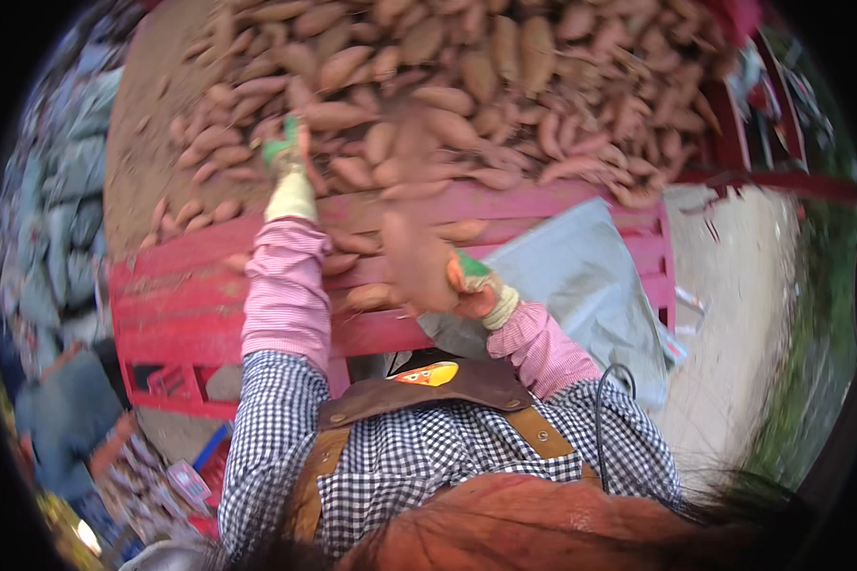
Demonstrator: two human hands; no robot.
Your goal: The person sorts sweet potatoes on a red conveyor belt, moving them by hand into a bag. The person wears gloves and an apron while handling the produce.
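Sweet potatoes [443,100] lie heaped on the bed of a red truck or trailer. My left hand [289,146], in a white and green work glove, reaches into the near left part of the heap; whether it grips one cannot be told. My right hand [475,282], gloved the same way, is nearer my body, above the lowered red side panel [186,300]. It is closed on a large sweet potato [414,264], blurred by motion. A few more sweet potatoes [371,296] lie on the panel between my arms.
A grey plastic sheet or sack [578,264] hangs over the panel at right. Many filled bluish sacks [71,214] are piled at far left. A person [71,414] in dark clothing is at lower left, near a bag with purplish contents [139,485]. Red rails [778,182] extend at right.
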